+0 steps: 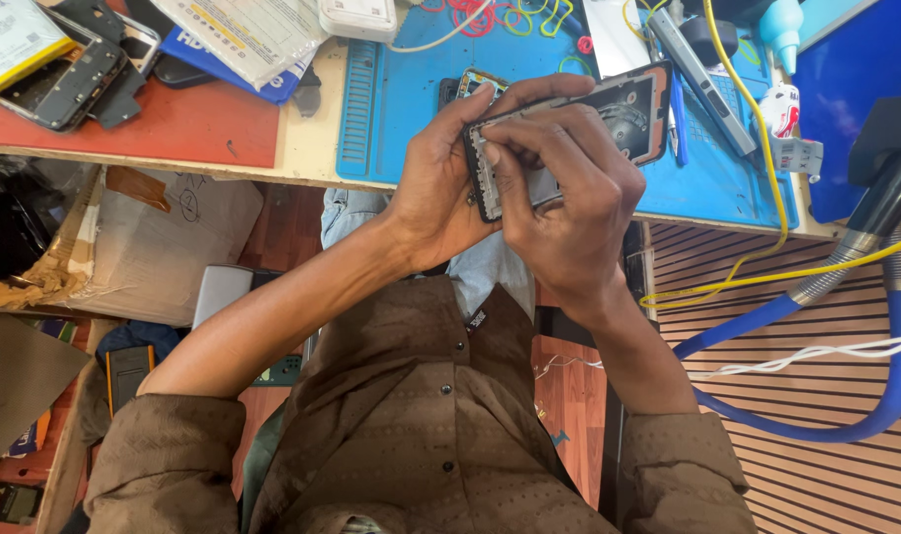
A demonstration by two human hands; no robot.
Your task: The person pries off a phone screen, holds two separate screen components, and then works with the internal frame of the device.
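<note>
While the left hand (pixel 435 188) cradles the opened phone frame (pixel 569 133) near the frame's upper middle, steadying it above the blue mat (pixel 401 99), the right hand (pixel 564 203) pinches its edge.

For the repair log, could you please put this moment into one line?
left hand: grips phone frame | right hand: fingertips pinch frame's near edge | under: blue mat | nearby: yellow cable

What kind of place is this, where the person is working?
Probably a phone repair bench: both hands hold an opened black phone frame over a blue rubber work mat, and more dismantled dark phones lie nearby.
</note>
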